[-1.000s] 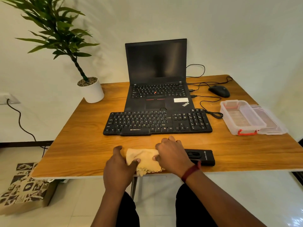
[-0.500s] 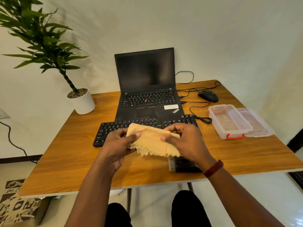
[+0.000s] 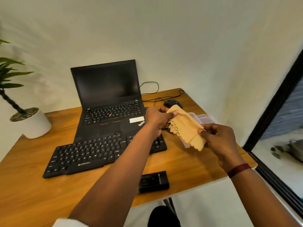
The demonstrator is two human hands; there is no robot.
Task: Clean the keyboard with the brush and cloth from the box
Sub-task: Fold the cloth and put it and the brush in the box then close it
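Observation:
A yellow cloth (image 3: 186,128) with scalloped edges hangs in the air above the clear plastic box (image 3: 195,117), which it mostly hides. My left hand (image 3: 157,120) pinches its upper left corner and my right hand (image 3: 216,138) pinches its lower right edge. The black external keyboard (image 3: 91,154) lies on the desk to the left, partly under my left forearm. A black flat case (image 3: 154,181) sits near the desk's front edge; whether it is the brush I cannot tell.
An open black laptop (image 3: 108,99) stands behind the keyboard. A black mouse (image 3: 172,103) with cables lies at the back right. A potted plant (image 3: 29,122) is at the left. The wooden desk (image 3: 32,185) ends close on the right, beside a dark-framed glass panel (image 3: 275,102).
Both hands lifted the cloth off the desk's front edge and carried it right, over the box. The view swung right; the black case stays on the desk.

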